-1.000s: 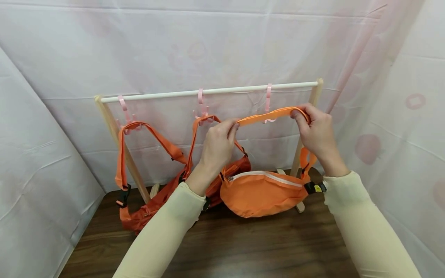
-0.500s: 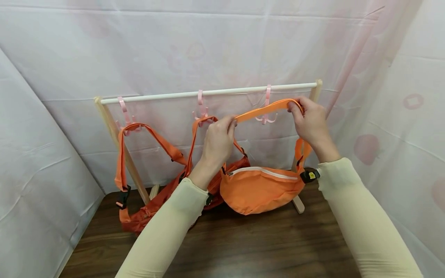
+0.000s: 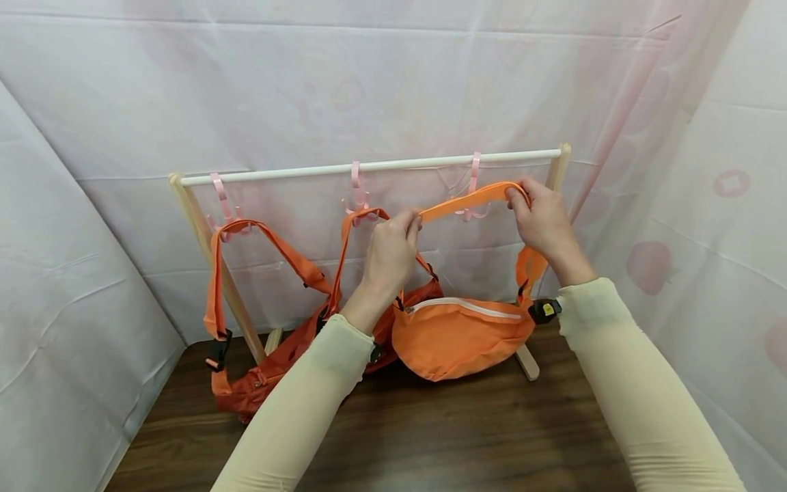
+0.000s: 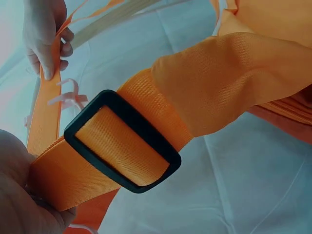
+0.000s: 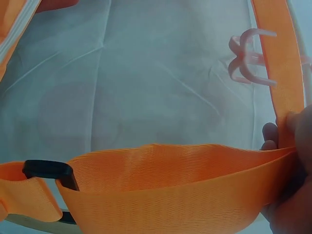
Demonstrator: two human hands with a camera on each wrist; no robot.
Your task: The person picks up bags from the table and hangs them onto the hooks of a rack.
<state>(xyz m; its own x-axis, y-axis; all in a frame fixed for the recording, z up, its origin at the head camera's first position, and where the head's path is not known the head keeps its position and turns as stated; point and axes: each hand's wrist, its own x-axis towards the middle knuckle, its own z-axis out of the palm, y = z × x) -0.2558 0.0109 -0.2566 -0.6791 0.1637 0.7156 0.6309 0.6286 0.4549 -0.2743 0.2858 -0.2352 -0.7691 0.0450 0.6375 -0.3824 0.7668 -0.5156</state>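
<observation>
A bright orange waist bag (image 3: pixel 461 342) with a white zip hangs from its strap (image 3: pixel 470 199), stretched between both hands. My left hand (image 3: pixel 389 249) pinches the strap's left part, beside a black slider buckle (image 4: pixel 144 126). The right hand (image 3: pixel 544 219) grips the strap higher up, thumb towards me. Between the hands, the strap crosses the stem of the right pink hook (image 3: pixel 475 171). In the right wrist view, prong tips of that hook (image 5: pixel 243 58) overlap the strap; whether it rests in them I cannot tell. A black clip (image 3: pixel 544 311) dangles at the bag's right end.
Two darker red-orange waist bags hang by straps from the left hook (image 3: pixel 220 195) and middle hook (image 3: pixel 356 179), partly behind the left arm. The hooks sit on a white rail (image 3: pixel 283 175) with wooden legs, on a dark wooden table (image 3: pixel 430 437). Pale curtains (image 3: pixel 688 328) surround it.
The right hand and the bag's right end have shifted left. The strap rose, then sank slightly, and now crosses the right hook's stem near its prongs. Both hands keep their hold.
</observation>
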